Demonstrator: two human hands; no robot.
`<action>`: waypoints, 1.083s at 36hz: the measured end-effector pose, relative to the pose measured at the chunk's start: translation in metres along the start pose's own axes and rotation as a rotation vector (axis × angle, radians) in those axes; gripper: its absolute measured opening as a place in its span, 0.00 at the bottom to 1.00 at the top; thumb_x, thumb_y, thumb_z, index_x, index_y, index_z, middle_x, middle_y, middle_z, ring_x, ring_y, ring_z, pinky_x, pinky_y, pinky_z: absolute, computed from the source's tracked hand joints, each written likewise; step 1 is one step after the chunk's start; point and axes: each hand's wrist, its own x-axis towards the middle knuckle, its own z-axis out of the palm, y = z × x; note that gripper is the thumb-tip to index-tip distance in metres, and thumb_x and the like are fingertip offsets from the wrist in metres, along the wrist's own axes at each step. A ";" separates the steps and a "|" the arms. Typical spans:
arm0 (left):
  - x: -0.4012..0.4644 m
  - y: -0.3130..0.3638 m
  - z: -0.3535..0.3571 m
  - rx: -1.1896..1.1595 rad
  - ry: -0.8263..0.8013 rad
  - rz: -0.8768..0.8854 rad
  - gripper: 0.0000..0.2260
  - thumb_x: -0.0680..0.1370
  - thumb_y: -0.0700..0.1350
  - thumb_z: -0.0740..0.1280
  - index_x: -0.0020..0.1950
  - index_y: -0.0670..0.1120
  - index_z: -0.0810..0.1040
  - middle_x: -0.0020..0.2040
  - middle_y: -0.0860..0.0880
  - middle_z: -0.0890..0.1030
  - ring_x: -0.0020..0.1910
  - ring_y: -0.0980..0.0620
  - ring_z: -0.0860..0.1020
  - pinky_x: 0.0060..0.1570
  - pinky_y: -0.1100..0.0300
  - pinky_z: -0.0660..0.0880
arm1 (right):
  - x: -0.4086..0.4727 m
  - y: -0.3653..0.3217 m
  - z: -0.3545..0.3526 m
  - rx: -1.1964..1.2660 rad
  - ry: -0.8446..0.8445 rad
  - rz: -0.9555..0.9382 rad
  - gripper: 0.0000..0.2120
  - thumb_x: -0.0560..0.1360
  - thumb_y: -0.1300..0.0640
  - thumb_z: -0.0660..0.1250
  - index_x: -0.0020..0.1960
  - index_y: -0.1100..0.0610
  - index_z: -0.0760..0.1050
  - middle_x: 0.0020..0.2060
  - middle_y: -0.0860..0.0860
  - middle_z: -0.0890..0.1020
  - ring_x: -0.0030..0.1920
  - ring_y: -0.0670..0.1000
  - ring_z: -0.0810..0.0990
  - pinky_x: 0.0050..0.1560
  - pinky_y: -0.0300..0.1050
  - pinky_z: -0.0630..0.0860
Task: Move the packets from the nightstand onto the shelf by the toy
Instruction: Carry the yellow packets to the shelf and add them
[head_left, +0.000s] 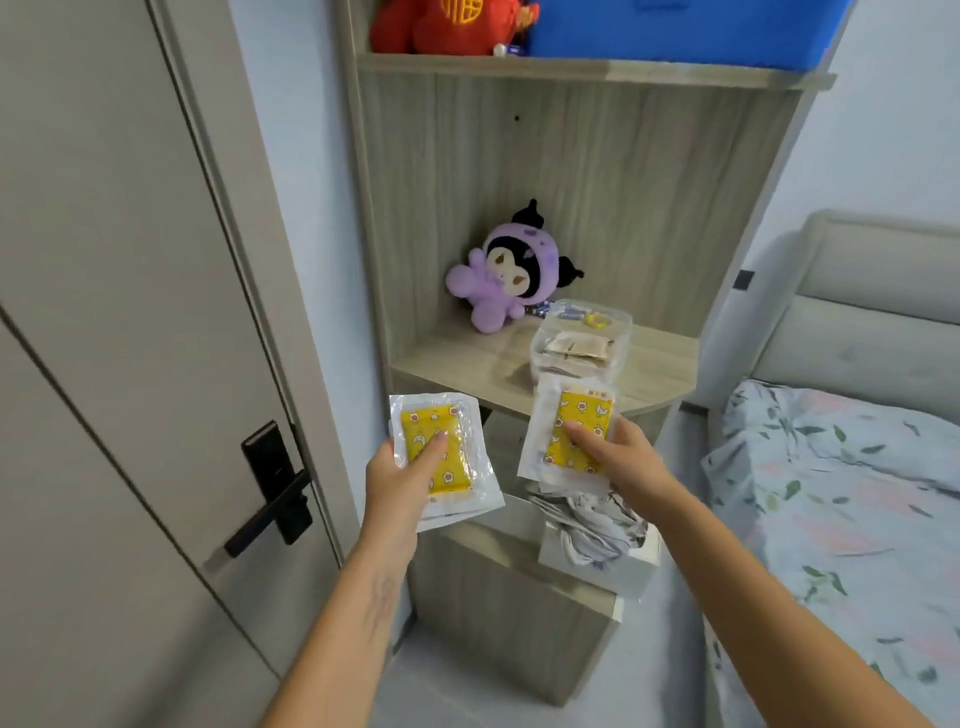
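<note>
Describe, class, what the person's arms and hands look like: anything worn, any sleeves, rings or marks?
Both forearms are bare as far as the picture reaches; no sleeves show. The left hand and right hand wear no gloves, and no rings, watch or bracelets are visible. Fingernails look short and unpainted. No markings can be made out.

Centre of frame: pale wood-grain shelf (457, 364), carrying the purple plush toy with black ears (506, 275) at its back left and a clear plastic tub of sachets (582, 343) to the toy's right, nearer the front edge. Below the shelf: wood-grain nightstand (498, 597), a box of crumpled white tissue (597, 535) on its right side. Left hand (400, 488) holds a clear-wrapped yellow packet (436, 452) lower centre-left; right hand (618, 457) holds a second clear-wrapped yellow packet (571, 431) before the shelf's front edge. Top of frame: upper shelf board (597, 70) with red plush toy (447, 26) left of blue box (675, 31). Left: grey door (104, 312). Right: bed with leaf-print bedding (841, 493).
</note>
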 end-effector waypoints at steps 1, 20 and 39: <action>0.008 0.001 0.007 -0.016 -0.001 -0.004 0.09 0.75 0.45 0.71 0.54 0.46 0.80 0.48 0.48 0.84 0.43 0.53 0.82 0.36 0.63 0.77 | 0.008 -0.002 -0.006 0.006 0.021 -0.003 0.10 0.77 0.58 0.66 0.55 0.62 0.77 0.43 0.53 0.84 0.39 0.47 0.84 0.39 0.38 0.79; 0.121 -0.013 0.131 -0.237 0.127 -0.082 0.09 0.74 0.48 0.71 0.52 0.49 0.81 0.46 0.50 0.86 0.46 0.50 0.84 0.43 0.51 0.81 | 0.247 -0.078 -0.108 -0.348 -0.355 0.108 0.11 0.73 0.62 0.69 0.55 0.61 0.78 0.44 0.53 0.85 0.41 0.49 0.84 0.46 0.43 0.82; 0.151 -0.022 0.230 -0.297 0.378 -0.104 0.09 0.74 0.47 0.71 0.54 0.47 0.81 0.47 0.48 0.86 0.49 0.46 0.84 0.51 0.42 0.79 | 0.304 -0.044 -0.088 -1.316 -0.715 -0.174 0.29 0.70 0.48 0.73 0.66 0.57 0.68 0.56 0.51 0.74 0.56 0.51 0.73 0.51 0.36 0.67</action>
